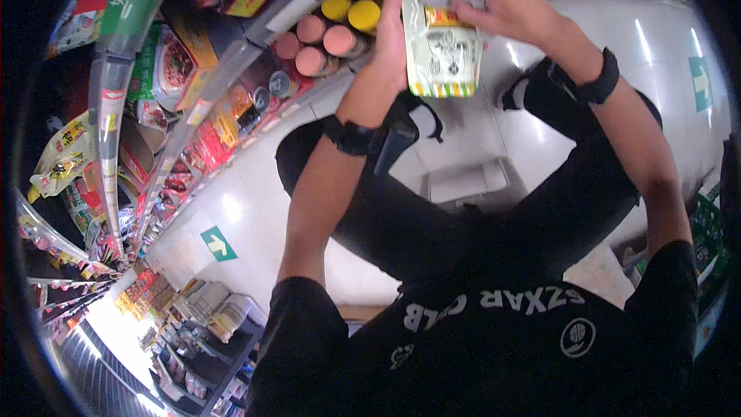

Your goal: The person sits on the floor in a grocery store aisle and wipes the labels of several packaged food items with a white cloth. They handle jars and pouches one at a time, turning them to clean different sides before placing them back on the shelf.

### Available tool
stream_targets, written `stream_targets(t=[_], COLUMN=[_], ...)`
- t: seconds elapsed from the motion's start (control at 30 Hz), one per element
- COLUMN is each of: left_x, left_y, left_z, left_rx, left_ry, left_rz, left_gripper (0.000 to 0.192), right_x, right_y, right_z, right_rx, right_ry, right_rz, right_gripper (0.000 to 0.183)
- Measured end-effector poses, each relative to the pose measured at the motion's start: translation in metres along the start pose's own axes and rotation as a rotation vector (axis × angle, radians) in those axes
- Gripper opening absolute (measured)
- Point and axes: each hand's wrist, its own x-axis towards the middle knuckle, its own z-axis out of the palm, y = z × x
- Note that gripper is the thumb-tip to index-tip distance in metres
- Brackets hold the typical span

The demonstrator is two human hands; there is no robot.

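A white plastic food pouch (444, 61) with green and yellow stripes along its edges is upright at the top centre. My left hand (391, 40) grips its left edge, the thumb pointing up. Across the upper part of the pouch lies my right hand (503, 3), its fingers spread over the surface; whether they press on it I cannot tell. Just left of my left hand, jars with pink lids (338, 40) and jars with yellow lids (364, 15) stand on a shelf. Each wrist wears a black band.
Store shelves (191, 116) with packaged food curve along the left. A grey plastic step or bin (469, 182) sits on the tiled floor between my knees. Green arrow signs (219, 244) mark the floor. Stacked goods stand on a dark rack (231, 353) at the lower left.
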Motion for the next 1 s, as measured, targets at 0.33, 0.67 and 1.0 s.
stream_targets(t=[0.33, 0.67, 1.0], left_x=[0.015, 0.011, 0.010], left_y=[-0.005, -0.004, -0.004], left_z=[-0.016, -0.016, -0.012], left_rx=[-0.142, -0.158, -0.175], left_ry=[-0.141, -0.027, -0.106], left_rz=[0.046, 0.085, 0.031], left_gripper=[0.064, 0.064, 0.064], right_x=[0.006, 0.007, 0.012], right_y=[-0.015, -0.027, -0.013], right_z=[-0.007, -0.003, -0.016], right_rx=[0.058, 0.058, 0.123], right_ry=[0.113, 0.158, 0.069], right_rz=[-0.043, -0.064, 0.127], right_gripper=[0.039, 0.034, 0.033])
